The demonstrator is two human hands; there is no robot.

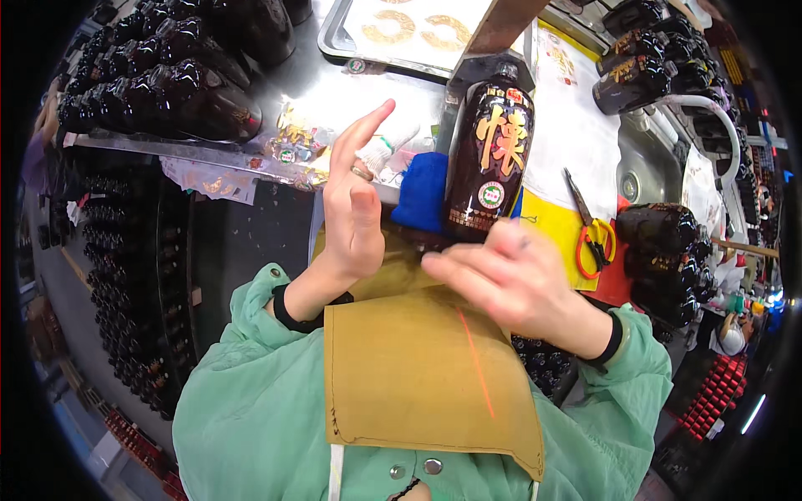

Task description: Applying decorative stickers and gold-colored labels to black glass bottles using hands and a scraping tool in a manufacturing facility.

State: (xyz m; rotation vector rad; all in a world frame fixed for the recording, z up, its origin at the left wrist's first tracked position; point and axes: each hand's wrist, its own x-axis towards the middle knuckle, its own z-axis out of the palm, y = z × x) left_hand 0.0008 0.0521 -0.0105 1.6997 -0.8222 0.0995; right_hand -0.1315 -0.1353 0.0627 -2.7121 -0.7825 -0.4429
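A dark glossy bottle with gold lettering and a round green-and-white sticker lies on a blue cloth in front of me. To its left my left hand is raised, fingers stretched upward, a ring on one finger, holding nothing. My right hand is just below the bottle's near end, its fingers pointing left. Motion blurs that hand, and whether something small is between its fingertips cannot be made out. Scissors with red and yellow handles lie to the right on a yellow sheet.
Several dark bottles crowd the bench at the far left; more bottles stand at right. A metal tray holds gold decals on white sheets. Loose decal scraps lie along the bench edge. A steel sink is at right.
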